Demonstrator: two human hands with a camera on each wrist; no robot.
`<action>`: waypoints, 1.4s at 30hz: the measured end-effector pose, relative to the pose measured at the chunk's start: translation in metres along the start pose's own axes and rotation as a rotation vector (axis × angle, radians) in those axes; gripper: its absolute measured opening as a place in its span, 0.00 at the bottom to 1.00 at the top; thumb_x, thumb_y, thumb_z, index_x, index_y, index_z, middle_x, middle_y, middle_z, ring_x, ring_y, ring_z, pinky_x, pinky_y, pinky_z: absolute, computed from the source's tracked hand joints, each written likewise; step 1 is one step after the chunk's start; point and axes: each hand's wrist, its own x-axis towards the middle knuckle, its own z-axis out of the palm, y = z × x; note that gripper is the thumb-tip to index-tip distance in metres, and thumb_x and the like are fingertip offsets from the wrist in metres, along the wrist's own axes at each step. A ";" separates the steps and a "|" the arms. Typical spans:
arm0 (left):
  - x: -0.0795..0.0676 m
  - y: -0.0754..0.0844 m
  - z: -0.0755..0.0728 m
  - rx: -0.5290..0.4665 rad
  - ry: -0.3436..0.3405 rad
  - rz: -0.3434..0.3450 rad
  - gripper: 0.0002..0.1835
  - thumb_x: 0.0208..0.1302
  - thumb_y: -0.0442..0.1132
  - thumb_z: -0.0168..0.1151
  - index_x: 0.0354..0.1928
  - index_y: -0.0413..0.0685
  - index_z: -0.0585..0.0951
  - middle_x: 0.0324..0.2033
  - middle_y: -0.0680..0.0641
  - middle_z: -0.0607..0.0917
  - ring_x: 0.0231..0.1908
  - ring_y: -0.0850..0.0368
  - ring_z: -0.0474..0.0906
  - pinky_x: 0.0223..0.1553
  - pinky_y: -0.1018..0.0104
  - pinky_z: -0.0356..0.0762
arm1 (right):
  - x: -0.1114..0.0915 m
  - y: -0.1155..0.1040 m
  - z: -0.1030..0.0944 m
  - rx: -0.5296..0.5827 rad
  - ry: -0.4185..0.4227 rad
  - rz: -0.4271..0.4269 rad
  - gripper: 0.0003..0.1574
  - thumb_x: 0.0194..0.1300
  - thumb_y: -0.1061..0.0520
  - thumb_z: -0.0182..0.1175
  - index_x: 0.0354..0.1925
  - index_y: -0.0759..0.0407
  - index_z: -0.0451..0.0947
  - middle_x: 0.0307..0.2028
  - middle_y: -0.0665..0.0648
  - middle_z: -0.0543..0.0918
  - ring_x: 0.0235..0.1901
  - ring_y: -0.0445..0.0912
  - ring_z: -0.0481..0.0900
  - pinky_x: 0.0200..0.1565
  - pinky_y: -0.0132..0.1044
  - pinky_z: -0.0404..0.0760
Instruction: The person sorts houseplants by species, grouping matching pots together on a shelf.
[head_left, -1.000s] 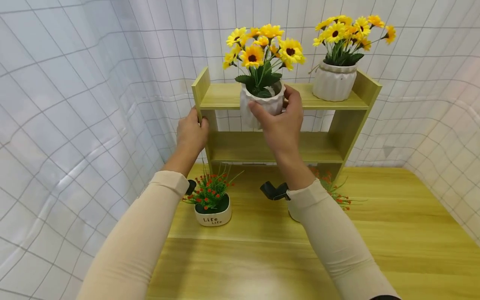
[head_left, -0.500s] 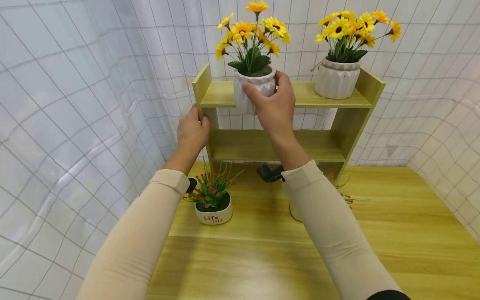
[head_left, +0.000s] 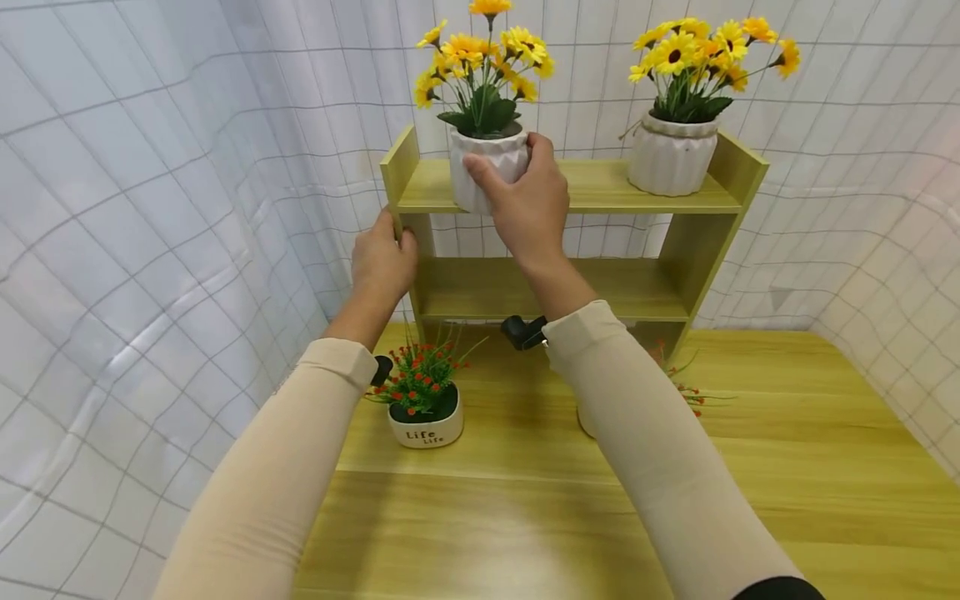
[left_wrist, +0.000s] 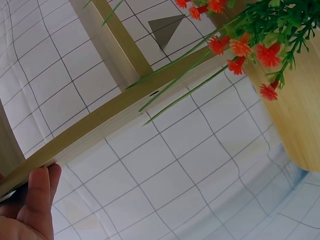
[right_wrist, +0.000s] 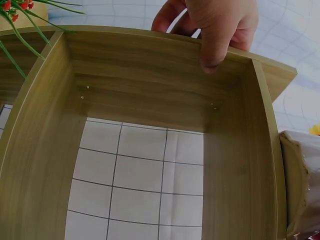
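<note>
Four potted plants: two pots of yellow flowers [head_left: 487, 112] [head_left: 678, 108] at upper centre and upper right of the frame, and two pots of red flowers [head_left: 422, 392] [head_left: 587, 423] lower down, left and right of centre, the second mostly hidden. One wooden shelf unit [head_left: 480, 287] mid-frame, two horizontal boards showing. One wooden table [head_left: 480, 533] at the bottom. Two hands [head_left: 384, 262] [head_left: 532, 204], two beige sleeves [head_left: 262, 467] [head_left: 652, 442].

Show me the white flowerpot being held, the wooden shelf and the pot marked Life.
White flowerpot [head_left: 468, 182]: head view, lower front wall.
Wooden shelf [head_left: 482, 287]: head view, middle board.
Pot marked Life [head_left: 426, 433]: head view, lettered front.
</note>
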 end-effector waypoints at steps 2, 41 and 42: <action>0.000 0.000 -0.001 0.003 0.009 0.003 0.16 0.74 0.43 0.47 0.57 0.43 0.73 0.50 0.35 0.83 0.49 0.36 0.80 0.46 0.43 0.77 | 0.002 -0.002 0.004 -0.026 -0.008 -0.003 0.51 0.55 0.32 0.70 0.65 0.59 0.66 0.51 0.56 0.80 0.44 0.45 0.79 0.41 0.37 0.80; 0.000 0.003 0.002 0.013 0.000 -0.014 0.15 0.74 0.42 0.48 0.55 0.43 0.74 0.50 0.36 0.84 0.50 0.37 0.80 0.47 0.44 0.77 | 0.020 -0.018 0.035 -0.331 -0.117 0.066 0.54 0.57 0.24 0.58 0.64 0.58 0.58 0.50 0.57 0.73 0.43 0.50 0.76 0.41 0.40 0.76; 0.000 0.003 0.002 0.015 -0.001 -0.013 0.15 0.75 0.42 0.48 0.55 0.43 0.74 0.49 0.36 0.84 0.50 0.37 0.80 0.46 0.44 0.77 | 0.020 -0.018 0.035 -0.339 -0.114 0.067 0.54 0.57 0.23 0.58 0.64 0.58 0.58 0.50 0.56 0.73 0.43 0.49 0.76 0.41 0.40 0.76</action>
